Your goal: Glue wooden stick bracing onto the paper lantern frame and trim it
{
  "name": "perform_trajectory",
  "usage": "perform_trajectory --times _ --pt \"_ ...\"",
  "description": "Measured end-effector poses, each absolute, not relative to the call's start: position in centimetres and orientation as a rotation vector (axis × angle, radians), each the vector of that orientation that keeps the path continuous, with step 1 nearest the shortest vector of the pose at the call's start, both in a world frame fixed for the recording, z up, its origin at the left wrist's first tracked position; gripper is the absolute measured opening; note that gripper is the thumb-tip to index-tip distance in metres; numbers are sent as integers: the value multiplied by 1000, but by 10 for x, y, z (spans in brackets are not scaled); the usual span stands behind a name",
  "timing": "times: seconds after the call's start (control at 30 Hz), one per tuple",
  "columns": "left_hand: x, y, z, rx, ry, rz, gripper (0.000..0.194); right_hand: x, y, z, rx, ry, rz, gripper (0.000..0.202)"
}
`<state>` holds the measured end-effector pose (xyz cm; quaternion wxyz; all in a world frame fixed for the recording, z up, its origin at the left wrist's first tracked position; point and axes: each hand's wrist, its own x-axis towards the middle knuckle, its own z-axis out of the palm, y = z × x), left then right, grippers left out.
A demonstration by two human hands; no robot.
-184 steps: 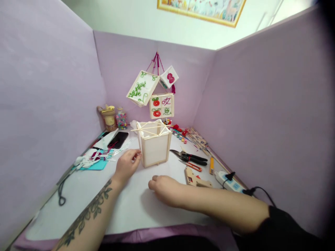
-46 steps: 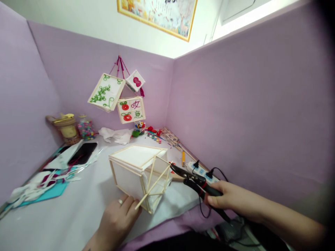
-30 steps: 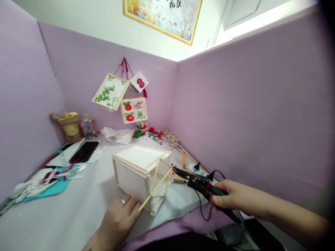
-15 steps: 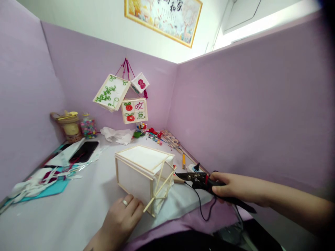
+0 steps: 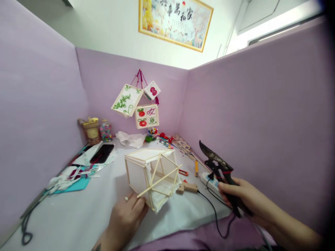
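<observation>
A box-shaped lantern of thin wooden sticks and white paper lies tilted on the table, its open end turned toward the right. Crossed sticks span that end, one poking out past the frame at the lower left. My left hand, with a ring on it, grips the lantern's lower near edge; the thumb is hidden. Off to the right, my right hand is wrapped around the black handles of pruning shears. Their dark blade points up and left, clear of the lantern.
Right of the lantern lie a glue gun with a black cord, a power strip, a yellow cutter and a bundle of sticks. At left are a phone and paper scraps. Finished lanterns hang behind.
The lantern has been turned and tipped so its open end shows more. The shears have swung from level to blade-up and moved away from it. The view has shifted left.
</observation>
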<state>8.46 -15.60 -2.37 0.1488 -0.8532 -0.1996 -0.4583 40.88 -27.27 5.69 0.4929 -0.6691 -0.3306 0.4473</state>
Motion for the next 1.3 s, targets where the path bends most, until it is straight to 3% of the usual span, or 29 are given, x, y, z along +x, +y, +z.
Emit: perform_trajectory --times 0.33,0.47,0.73,1.3 --pt "67 -142 -15 -2433 -867 -1367 5 325 -231 -24 -1130 -762 869 43" --pt "62 -139 -12 -2444 -983 -1342 7 311 -220 -40 -991 -912 764 35" --pt "62 -139 -12 -2468 -1106 -1347 6 305 -215 -50 -817 -1120 593 13" --pt "58 -140 -15 -2531 -1226 -1374 7 293 -210 -39 -756 -1195 631 18"
